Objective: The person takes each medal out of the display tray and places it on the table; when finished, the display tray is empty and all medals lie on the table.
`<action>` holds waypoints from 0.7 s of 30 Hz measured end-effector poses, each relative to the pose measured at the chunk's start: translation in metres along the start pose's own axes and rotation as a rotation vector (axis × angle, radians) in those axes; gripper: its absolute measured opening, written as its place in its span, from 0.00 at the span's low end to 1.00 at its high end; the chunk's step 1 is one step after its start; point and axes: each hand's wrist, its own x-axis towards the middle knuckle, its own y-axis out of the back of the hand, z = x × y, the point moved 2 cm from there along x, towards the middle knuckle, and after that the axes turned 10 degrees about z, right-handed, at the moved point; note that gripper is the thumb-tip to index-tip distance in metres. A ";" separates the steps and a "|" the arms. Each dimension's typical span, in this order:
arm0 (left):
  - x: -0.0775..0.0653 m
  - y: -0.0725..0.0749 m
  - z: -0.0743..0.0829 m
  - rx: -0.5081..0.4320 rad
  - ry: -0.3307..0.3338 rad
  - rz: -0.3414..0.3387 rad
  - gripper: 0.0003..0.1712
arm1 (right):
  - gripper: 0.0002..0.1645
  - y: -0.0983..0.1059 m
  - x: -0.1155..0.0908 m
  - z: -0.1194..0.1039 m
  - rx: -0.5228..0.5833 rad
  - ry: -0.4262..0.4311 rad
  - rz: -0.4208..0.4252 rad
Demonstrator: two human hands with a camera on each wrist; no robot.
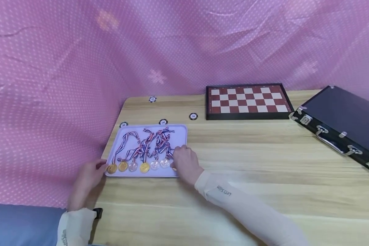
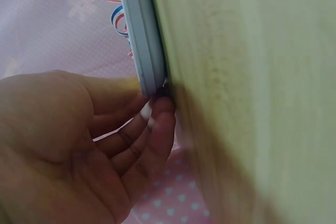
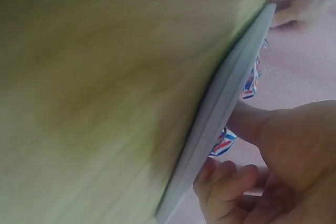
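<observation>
Sleeved in cream fabric (image 1: pixel 252 213), pinching pale rectangular plastic tray (image 1: pixel 180 136) by near-left corner with left hand (image 1: pixel 88 175); right hand (image 1: pixel 187 163) curled over round gold medal (image 1: pixel 173 168) inside tray's near-right corner, cannot tell whether gripping.

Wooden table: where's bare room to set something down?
Biggest: between pale rectangular tray, red-white checkered board, black latched case and pale right sleeve. Smaller: in front of the tray, between sleeves. Crowded: behind the tray, round black-white chips; on it, gold and silver medals.
</observation>
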 end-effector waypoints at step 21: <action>-0.001 -0.001 -0.001 0.009 0.073 -0.037 0.20 | 0.09 0.002 0.026 0.004 0.293 -0.059 -0.330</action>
